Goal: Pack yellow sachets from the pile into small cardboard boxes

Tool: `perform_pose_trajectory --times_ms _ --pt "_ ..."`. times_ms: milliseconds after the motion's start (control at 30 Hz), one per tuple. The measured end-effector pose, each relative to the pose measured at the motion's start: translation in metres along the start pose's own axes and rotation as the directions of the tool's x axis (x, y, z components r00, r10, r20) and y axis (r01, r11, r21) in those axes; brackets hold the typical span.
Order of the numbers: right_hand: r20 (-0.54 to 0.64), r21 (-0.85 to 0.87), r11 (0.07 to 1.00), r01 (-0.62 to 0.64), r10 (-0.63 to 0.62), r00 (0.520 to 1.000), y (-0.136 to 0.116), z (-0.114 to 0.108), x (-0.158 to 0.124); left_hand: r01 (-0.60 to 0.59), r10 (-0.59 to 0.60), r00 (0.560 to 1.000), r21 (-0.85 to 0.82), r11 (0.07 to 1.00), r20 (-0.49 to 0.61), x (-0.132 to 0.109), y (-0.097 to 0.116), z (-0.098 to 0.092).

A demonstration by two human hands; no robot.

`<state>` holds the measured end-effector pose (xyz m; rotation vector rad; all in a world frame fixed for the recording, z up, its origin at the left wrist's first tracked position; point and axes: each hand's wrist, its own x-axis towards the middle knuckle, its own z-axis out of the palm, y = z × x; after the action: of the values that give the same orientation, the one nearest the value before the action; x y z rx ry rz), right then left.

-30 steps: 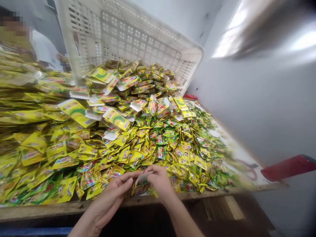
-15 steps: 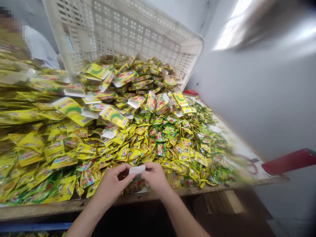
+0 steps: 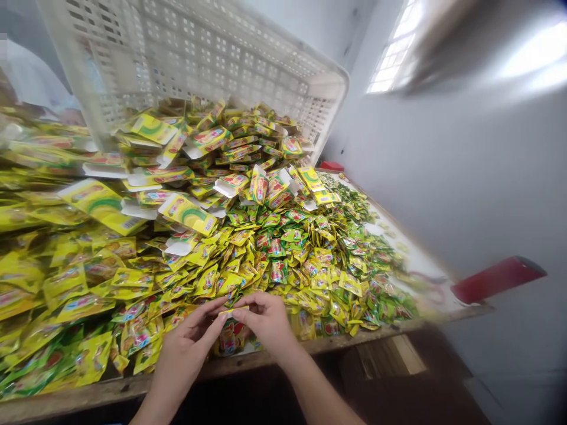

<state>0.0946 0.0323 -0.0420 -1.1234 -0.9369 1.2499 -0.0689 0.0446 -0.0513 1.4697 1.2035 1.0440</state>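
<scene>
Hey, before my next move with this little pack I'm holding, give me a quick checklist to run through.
1. Grip: left hand and right hand both pinch the small pack at its top edge: ok.
2. Pack's flap closed: cannot tell, the hands cover it.
3. Loose sachets close behind the hands: ok.
4. Sachets clear of the table front edge: not ok, several lie right at it.
5. White basket steady: cannot tell; it leans tilted over the flat cartons.

Grey walls [image 3: 465,177], bright window [image 3: 392,56], wooden table [image 3: 80,398]
</scene>
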Motion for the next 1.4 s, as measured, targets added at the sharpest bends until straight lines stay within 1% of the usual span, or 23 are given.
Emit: perform_pose_trajectory --times_ms 100,200,267,367,500,533,600,700,800,867,967,1067,1167,1267,1400 --pt "-0.026 0.020 1.000 -0.011 0.011 1.000 0.001 -0.001 0.002 -0.091 0.087 0.995 0.089 0.992 0.048 0.005 0.004 -0.003" --pt "0.019 0.001 0.998 -0.060 0.060 0.998 -0.002 -0.003 0.005 -0.134 0.119 0.987 0.150 0.980 0.106 0.012 0.006 -0.006" --pt "0.039 -0.022 0.998 -0.060 0.061 0.997 -0.004 -0.005 0.005 -0.156 0.134 0.983 0.186 0.970 0.122 0.016 0.006 -0.008" --pt "0.038 -0.030 0.999 -0.017 0.018 0.999 -0.002 -0.007 0.003 -0.189 0.167 0.978 0.195 0.962 0.121 0.018 0.004 -0.009" --pt "0.032 -0.022 1.000 0.020 -0.019 0.999 0.006 -0.009 -0.004 -0.195 0.184 0.979 0.142 0.971 0.083 0.012 0.002 -0.007" --pt "0.028 -0.050 0.998 0.049 -0.047 0.998 0.007 -0.009 -0.006 -0.198 0.190 0.979 0.134 0.971 0.073 0.011 0.001 -0.006" --pt "0.015 -0.164 0.973 0.162 -0.161 0.987 0.006 -0.009 -0.009 -0.223 0.218 0.975 0.131 0.966 0.054 0.009 -0.001 -0.006" --pt "0.031 -0.324 0.879 0.350 -0.360 0.932 0.003 -0.008 -0.015 -0.285 0.279 0.958 0.130 0.950 0.063 0.006 -0.005 -0.008" --pt "0.081 -0.358 0.827 0.435 -0.436 0.896 0.001 -0.009 -0.021 -0.318 0.308 0.947 0.142 0.937 0.089 0.001 -0.009 -0.011" --pt "0.106 -0.370 0.812 0.451 -0.446 0.889 0.001 -0.009 -0.024 -0.291 0.282 0.956 0.156 0.944 0.075 -0.002 -0.012 -0.012" --pt "0.096 -0.390 0.806 0.446 -0.446 0.890 0.003 -0.008 -0.028 -0.246 0.243 0.969 0.165 0.955 0.040 -0.005 -0.015 -0.011" --pt "0.099 -0.380 0.802 0.461 -0.460 0.882 0.003 -0.008 -0.029 -0.260 0.253 0.965 0.179 0.949 0.061 -0.006 -0.020 -0.010" --pt "0.123 -0.355 0.805 0.475 -0.464 0.877 0.002 -0.007 -0.028 -0.232 0.225 0.972 0.141 0.962 0.064 -0.006 -0.023 -0.010" --pt "0.123 -0.322 0.819 0.474 -0.461 0.879 0.001 -0.007 -0.026 -0.233 0.227 0.972 0.124 0.964 0.065 -0.007 -0.021 -0.010" --pt "0.100 -0.299 0.847 0.440 -0.431 0.897 0.002 -0.008 -0.024 -0.260 0.253 0.965 0.127 0.957 0.066 -0.008 -0.010 -0.008"
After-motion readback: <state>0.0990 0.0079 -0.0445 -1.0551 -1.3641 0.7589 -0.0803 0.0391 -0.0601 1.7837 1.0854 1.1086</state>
